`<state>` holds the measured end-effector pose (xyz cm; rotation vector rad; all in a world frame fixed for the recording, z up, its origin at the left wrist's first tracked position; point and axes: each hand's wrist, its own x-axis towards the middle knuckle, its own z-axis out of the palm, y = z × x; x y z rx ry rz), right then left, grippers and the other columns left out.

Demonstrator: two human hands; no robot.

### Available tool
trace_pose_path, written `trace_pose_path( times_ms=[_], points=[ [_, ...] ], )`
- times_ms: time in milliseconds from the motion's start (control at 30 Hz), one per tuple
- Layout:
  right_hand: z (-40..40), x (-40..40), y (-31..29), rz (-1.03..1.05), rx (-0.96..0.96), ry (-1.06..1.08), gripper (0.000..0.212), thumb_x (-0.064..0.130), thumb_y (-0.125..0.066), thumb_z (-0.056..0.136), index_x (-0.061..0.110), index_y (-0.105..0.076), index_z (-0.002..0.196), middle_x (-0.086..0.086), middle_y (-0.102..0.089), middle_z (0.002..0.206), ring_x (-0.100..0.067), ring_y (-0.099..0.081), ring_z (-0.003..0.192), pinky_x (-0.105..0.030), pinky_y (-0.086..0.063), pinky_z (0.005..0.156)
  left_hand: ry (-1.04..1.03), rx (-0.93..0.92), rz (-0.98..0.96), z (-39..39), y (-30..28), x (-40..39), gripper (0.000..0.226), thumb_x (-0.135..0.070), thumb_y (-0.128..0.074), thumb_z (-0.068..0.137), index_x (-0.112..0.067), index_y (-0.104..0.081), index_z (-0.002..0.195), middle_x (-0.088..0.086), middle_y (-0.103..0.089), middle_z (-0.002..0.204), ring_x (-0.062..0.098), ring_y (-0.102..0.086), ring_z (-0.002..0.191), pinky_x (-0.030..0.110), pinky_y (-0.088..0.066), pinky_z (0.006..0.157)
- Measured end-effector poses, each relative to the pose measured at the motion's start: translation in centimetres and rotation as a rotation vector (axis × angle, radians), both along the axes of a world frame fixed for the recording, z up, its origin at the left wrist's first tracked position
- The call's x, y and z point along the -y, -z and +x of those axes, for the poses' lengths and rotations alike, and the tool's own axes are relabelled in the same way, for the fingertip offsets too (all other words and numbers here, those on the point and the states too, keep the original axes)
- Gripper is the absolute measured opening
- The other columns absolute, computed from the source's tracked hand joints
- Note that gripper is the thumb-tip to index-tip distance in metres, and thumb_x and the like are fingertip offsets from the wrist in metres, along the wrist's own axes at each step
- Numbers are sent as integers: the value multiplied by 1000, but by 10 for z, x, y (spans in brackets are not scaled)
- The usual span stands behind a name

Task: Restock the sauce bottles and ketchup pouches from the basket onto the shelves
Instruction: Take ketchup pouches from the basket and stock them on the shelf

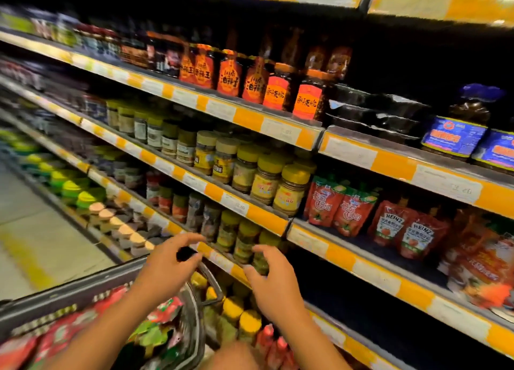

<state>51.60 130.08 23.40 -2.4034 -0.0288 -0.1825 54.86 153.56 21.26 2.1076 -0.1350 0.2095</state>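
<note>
Two bare hands reach forward over the basket (83, 294) at the bottom of the view. Red pouches (55, 333) with green tops lie piled inside it, under the left forearm. The left hand (167, 269) has its fingers bent, and the grip looks closed on a small dark thing (185, 253) pinched at the fingertips; blur hides what it is. The right hand (274, 283) is raised beside it, fingers loosely spread, its grip open and holding nothing.

Just below the right hand, yellow-capped jars (244, 318) stand on a low shelf, with red bottles (271, 342) beside them. Past the fingertips runs a shelf edge (261, 219) striped orange and white, with green-filled jars (244, 241) behind it. To the right, on the next bay, Heinz pouches (406, 230) stand upright beside other red ketchup pouches (339, 205). One shelf up, yellow-lidded jars (278, 186) fill a row. Higher still, dark sauce bottles (250, 77) with orange labels stand in line, and blue-labelled jars (459, 127) sit far right. A pale floor (30, 230) stretches away on the left.
</note>
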Motion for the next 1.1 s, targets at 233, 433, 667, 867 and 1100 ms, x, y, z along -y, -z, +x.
trace_pose_path(
  times_ms=[233, 433, 667, 867, 1100],
  points=[
    [18, -89, 71, 78, -101, -136, 51, 46, -60, 100, 33, -47, 148, 16, -45, 149, -10, -42, 140, -35, -40, 115, -191, -92, 79, -15, 60, -101, 31, -27, -71, 93, -38, -67, 121, -17, -65, 125, 6, -60, 117, 38, -52, 98],
    [21, -132, 134, 70, -225, -243, 47, 44, -60, 102, 32, -49, 146, 15, -48, 145, -11, -45, 137, -33, -43, 111, -384, -189, 20, -31, 115, -157, 31, -14, -73, 89, -36, -68, 111, -10, -72, 111, 10, -68, 105, 36, -53, 92],
    [52, -144, 175, 59, -303, -228, 43, 36, -65, 100, 27, -53, 140, 5, -55, 142, -18, -52, 130, -41, -48, 106, -550, -290, -10, -49, 165, -188, 20, -18, -71, 92, -22, -72, 111, -4, -72, 110, 16, -67, 104, 42, -54, 94],
    [73, -161, 210, -33, -342, -291, 51, 32, -65, 99, 22, -49, 147, 2, -58, 139, -17, -57, 119, -37, -51, 100, -635, -374, -24, -35, 196, -195, 16, -25, -70, 94, -23, -72, 110, -6, -71, 107, 14, -66, 100, 37, -55, 86],
    [103, -177, 245, -158, -339, -274, 58, 32, -67, 97, 16, -48, 150, -6, -52, 143, -26, -54, 129, -41, -49, 106, -728, -497, 9, -5, 221, -193, 26, -35, -67, 95, -20, -58, 114, -1, -64, 95, 23, -66, 82, 40, -57, 76]
  ],
)
